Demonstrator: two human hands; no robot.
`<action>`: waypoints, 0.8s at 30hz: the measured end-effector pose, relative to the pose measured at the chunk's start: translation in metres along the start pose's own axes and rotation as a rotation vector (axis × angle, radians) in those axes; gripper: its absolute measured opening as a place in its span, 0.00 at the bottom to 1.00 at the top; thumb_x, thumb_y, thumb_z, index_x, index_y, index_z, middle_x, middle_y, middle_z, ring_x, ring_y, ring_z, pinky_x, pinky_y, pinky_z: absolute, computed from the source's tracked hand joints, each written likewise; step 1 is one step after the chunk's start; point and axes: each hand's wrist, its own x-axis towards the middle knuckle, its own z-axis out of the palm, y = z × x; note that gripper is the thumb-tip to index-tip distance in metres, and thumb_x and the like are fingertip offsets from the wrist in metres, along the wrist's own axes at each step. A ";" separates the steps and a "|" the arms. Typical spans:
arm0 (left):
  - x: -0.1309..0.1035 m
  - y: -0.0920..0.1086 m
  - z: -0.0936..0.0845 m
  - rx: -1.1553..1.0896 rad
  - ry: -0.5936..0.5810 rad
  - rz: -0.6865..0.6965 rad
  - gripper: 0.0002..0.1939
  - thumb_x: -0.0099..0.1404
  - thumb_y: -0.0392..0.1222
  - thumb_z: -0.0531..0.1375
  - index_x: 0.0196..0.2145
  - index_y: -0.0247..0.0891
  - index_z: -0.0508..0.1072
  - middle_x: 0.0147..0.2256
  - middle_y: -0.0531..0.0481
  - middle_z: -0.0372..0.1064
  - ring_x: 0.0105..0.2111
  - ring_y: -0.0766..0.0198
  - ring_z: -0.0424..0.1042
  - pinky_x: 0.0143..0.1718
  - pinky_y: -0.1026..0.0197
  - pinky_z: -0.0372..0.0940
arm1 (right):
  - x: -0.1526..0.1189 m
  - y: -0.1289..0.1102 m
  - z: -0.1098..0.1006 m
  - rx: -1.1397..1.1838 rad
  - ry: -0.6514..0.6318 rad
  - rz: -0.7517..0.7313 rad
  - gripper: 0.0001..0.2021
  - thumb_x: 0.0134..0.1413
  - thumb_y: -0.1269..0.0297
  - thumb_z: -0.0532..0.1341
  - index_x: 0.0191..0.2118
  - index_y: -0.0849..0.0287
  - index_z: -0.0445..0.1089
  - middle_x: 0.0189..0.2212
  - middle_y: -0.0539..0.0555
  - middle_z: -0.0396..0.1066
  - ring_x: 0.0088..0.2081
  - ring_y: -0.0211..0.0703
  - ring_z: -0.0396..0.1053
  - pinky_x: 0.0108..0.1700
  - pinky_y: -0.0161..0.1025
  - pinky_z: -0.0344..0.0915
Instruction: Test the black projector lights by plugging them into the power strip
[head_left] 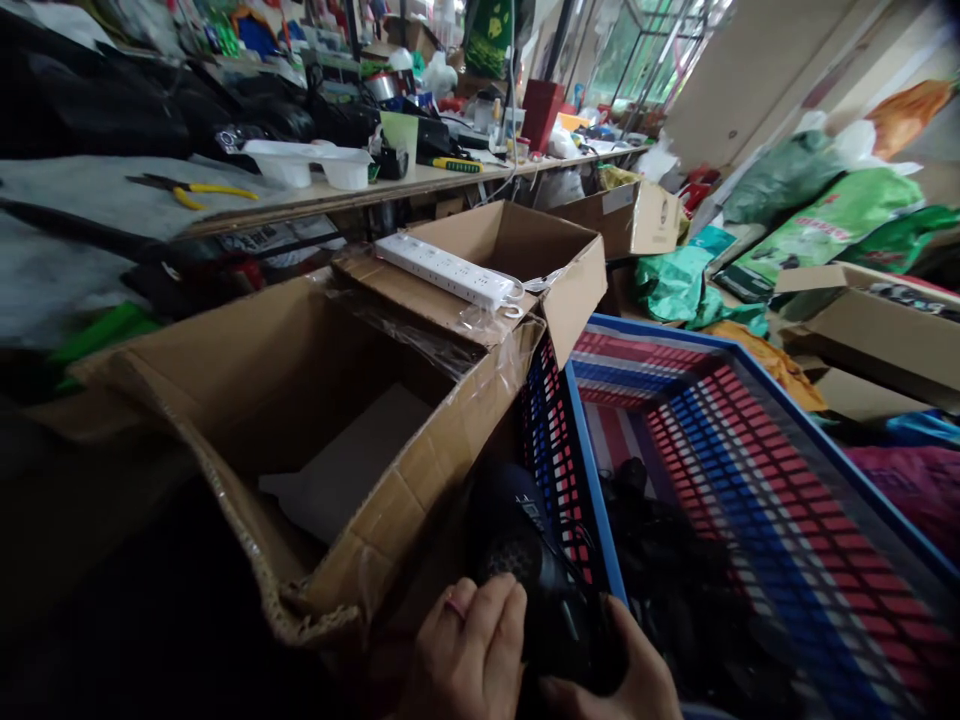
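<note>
**Black device gripped at basket edge**

While clasped from both sides, held low between cardboard box (300,420) and blue basket (750,440): black device (525,560). Left hand (469,650) wrapped over its near side, right hand (630,670) pressed against the other. White power strip (450,270) lying across a box flap behind.
</note>
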 end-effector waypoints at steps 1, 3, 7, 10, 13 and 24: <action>-0.001 0.000 -0.001 -0.014 0.025 0.028 0.17 0.60 0.32 0.53 0.47 0.29 0.67 0.40 0.40 0.72 0.35 0.55 0.71 0.37 0.56 0.67 | -0.001 0.003 0.000 -0.003 0.035 -0.018 0.25 0.26 0.58 0.70 0.38 0.55 0.68 0.29 0.51 0.74 0.31 0.50 0.72 0.31 0.37 0.71; 0.003 0.000 -0.004 -0.123 -0.021 -0.025 0.15 0.59 0.36 0.54 0.45 0.31 0.67 0.42 0.40 0.71 0.36 0.55 0.70 0.37 0.55 0.67 | -0.001 0.008 -0.002 -0.009 0.052 -0.047 0.27 0.23 0.59 0.71 0.38 0.55 0.69 0.29 0.51 0.75 0.32 0.52 0.72 0.32 0.38 0.71; 0.018 -0.004 -0.011 -0.359 -0.294 -0.295 0.20 0.55 0.33 0.55 0.48 0.34 0.62 0.50 0.40 0.65 0.46 0.52 0.66 0.46 0.48 0.65 | 0.009 0.002 -0.010 -0.045 -0.073 -0.062 0.29 0.26 0.56 0.71 0.41 0.58 0.67 0.34 0.54 0.74 0.36 0.52 0.72 0.36 0.37 0.71; 0.027 -0.011 -0.015 -0.438 -0.374 -0.368 0.23 0.57 0.31 0.52 0.52 0.33 0.60 0.50 0.40 0.65 0.51 0.52 0.62 0.52 0.44 0.59 | 0.017 -0.014 -0.012 -0.103 -0.169 -0.010 0.29 0.32 0.52 0.69 0.43 0.60 0.64 0.37 0.55 0.73 0.38 0.50 0.71 0.38 0.37 0.70; 0.040 -0.022 -0.017 -0.509 -0.499 -0.562 0.22 0.55 0.32 0.54 0.49 0.35 0.64 0.48 0.41 0.66 0.52 0.51 0.61 0.54 0.45 0.57 | 0.025 -0.026 -0.010 -0.148 -0.173 0.070 0.30 0.32 0.50 0.69 0.43 0.61 0.65 0.37 0.56 0.73 0.39 0.50 0.70 0.39 0.37 0.69; 0.074 -0.039 -0.014 -0.595 -0.744 -0.660 0.28 0.53 0.32 0.54 0.53 0.35 0.63 0.50 0.44 0.66 0.49 0.54 0.64 0.54 0.52 0.57 | 0.039 -0.035 -0.009 -0.183 -0.196 0.109 0.32 0.32 0.48 0.68 0.43 0.64 0.66 0.38 0.57 0.72 0.40 0.52 0.69 0.39 0.39 0.67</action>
